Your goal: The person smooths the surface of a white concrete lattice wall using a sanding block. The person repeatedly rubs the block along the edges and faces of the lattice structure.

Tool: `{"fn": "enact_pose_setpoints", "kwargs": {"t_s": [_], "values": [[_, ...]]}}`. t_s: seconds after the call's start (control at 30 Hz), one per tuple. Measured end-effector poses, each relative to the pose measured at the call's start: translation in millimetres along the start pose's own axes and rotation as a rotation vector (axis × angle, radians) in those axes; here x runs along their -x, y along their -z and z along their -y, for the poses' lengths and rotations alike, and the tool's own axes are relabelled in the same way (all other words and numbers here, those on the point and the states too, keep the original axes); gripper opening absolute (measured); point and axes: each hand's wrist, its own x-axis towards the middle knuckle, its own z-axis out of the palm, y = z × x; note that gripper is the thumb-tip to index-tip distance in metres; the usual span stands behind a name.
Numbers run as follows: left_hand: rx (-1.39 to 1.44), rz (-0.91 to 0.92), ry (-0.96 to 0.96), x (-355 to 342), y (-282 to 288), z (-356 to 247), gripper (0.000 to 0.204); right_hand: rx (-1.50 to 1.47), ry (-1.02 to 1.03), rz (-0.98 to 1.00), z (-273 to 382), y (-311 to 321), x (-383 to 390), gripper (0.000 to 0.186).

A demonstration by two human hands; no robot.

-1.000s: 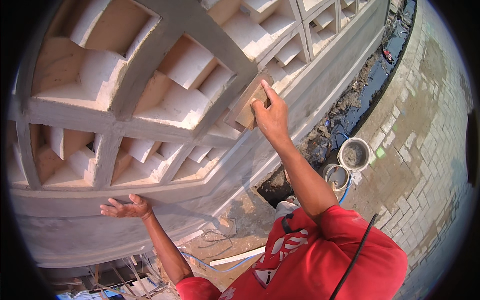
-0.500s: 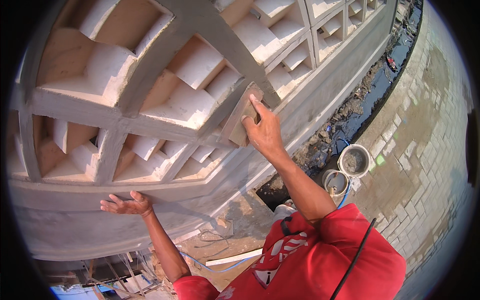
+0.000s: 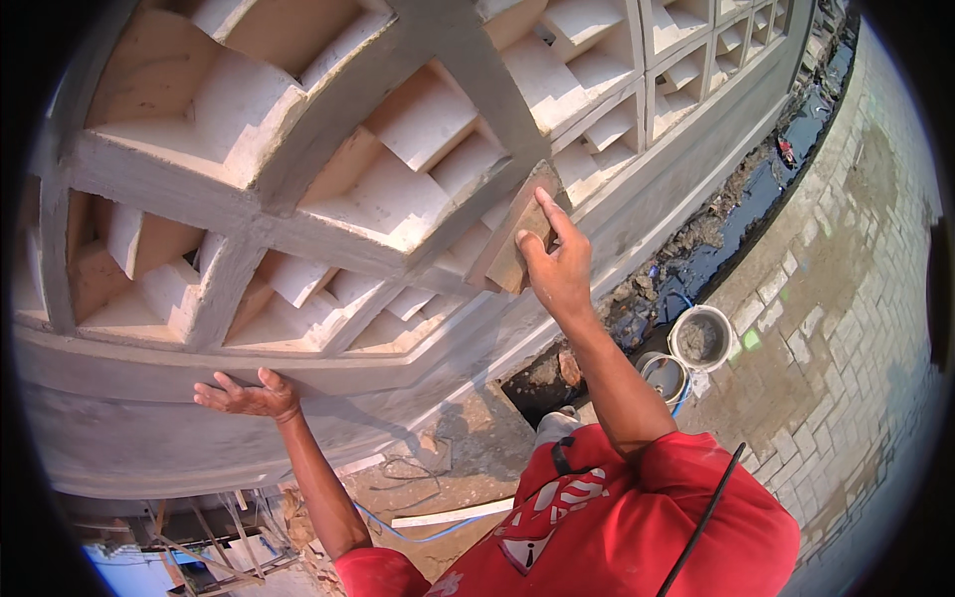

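My right hand (image 3: 559, 261) grips a flat wooden float (image 3: 507, 244) with a wooden handle, its thumb and forefinger along the handle. The float lies against a grey plastered rib (image 3: 522, 149) of the cement lattice wall, which has pale, stepped recesses (image 3: 408, 114). My left hand (image 3: 249, 398), lower left, has its fingers spread, palm partly upturned, holding nothing, at the plastered band (image 3: 338, 373) below the lattice.
A drainage trench (image 3: 721, 239) with dark water and rubble runs along the wall's foot, beside a paved path (image 3: 836, 328). Two buckets (image 3: 701, 338) with grey contents stand by the trench near a blue hose. A pale plank (image 3: 448, 512) and wire lie below; scrap timber is at lower left.
My right hand with the float has moved a little down and right relative to the lattice since a second ago. The view has shifted slightly; my left hand stays at the lower band.
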Motion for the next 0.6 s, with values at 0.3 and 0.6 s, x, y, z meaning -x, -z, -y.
{"fn": "enact_pose_setpoints", "kwargs": {"t_s": [0.3,0.6], "values": [[0.016,0.025,0.021,0,-3,-5,0.065,0.116,-0.007,0.082,-11,-1,8,0.056],[0.002,-0.013,-0.022,-1,-3,-10,0.064,0.181,0.065,0.024,-4,-8,5,0.056]]}}
